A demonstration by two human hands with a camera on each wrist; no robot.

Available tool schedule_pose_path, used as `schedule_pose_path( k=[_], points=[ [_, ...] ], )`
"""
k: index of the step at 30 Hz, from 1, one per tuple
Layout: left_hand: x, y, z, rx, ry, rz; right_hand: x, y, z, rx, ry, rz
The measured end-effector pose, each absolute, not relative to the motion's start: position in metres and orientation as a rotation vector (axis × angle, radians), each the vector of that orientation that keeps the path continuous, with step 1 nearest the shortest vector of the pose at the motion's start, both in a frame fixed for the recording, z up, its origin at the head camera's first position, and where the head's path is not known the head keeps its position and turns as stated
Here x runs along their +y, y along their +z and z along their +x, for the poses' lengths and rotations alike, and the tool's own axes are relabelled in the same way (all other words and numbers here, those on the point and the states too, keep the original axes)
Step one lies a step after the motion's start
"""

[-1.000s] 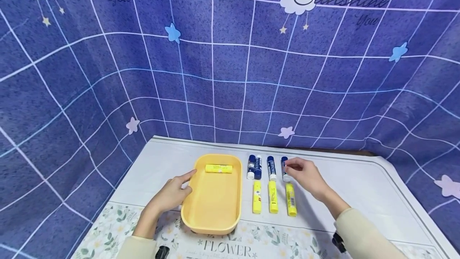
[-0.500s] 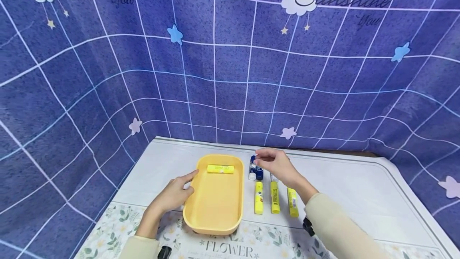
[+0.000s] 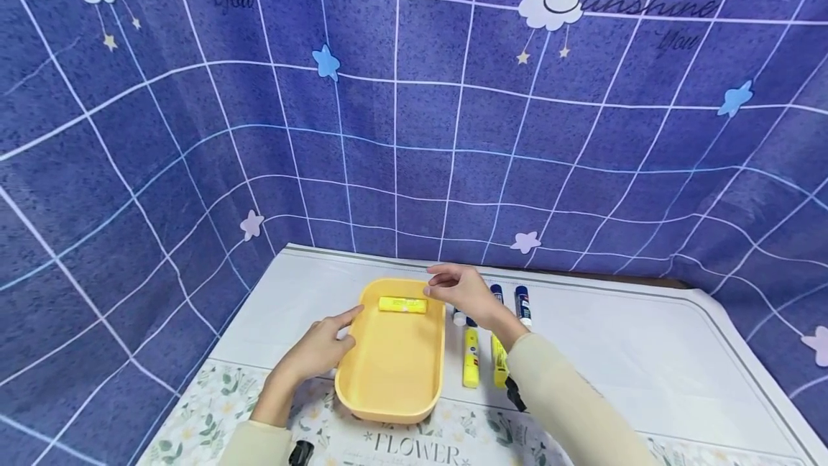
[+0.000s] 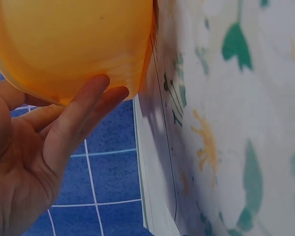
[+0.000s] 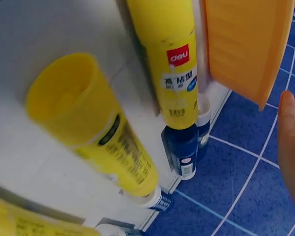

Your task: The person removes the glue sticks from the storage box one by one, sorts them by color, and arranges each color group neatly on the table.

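A shallow yellow tray stands on the table, with one yellow glue stick lying crosswise near its far end. My left hand holds the tray's left rim; in the left wrist view its fingers lie against the outer wall. Over the tray's far right rim hovers my right hand, fingers loosely bent, with nothing seen in it. Beneath and beside that arm lie yellow glue sticks and several blue glue sticks with white ends. The right sleeve partly covers them.
The white table mat has a floral front strip reading FLOWER. A purple-blue gridded curtain hangs behind the table's back edge and along both sides.
My right hand has moved left from the rightmost blue glue stick, past the others, to the tray's rim. My left hand stays at the tray. The head view has shifted slightly.
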State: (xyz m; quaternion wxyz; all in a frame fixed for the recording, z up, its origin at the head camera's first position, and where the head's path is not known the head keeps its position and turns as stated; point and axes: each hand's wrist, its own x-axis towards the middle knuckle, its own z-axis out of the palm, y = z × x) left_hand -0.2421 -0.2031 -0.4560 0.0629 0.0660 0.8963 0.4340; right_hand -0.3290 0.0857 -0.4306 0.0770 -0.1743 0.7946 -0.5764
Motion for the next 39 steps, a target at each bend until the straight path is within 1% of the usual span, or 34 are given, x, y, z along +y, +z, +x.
schedule_pose_path(
  k=[11, 27, 39],
  points=[
    [-0.202, -0.457, -0.242, 2.706, 1.298, 0.201, 0.065, -0.442, -0.339, 2.491, -1.627, -0.543],
    [-0.203, -0.454, -0.241, 2.687, 1.281, 0.243, 0.040, -0.449, -0.344, 2.621, -1.400, -0.698],
    [-0.203, -0.454, -0.243, 2.691, 1.293, 0.263, 0.024, -0.451, -0.347, 2.783, -1.122, -0.822]
  ],
)
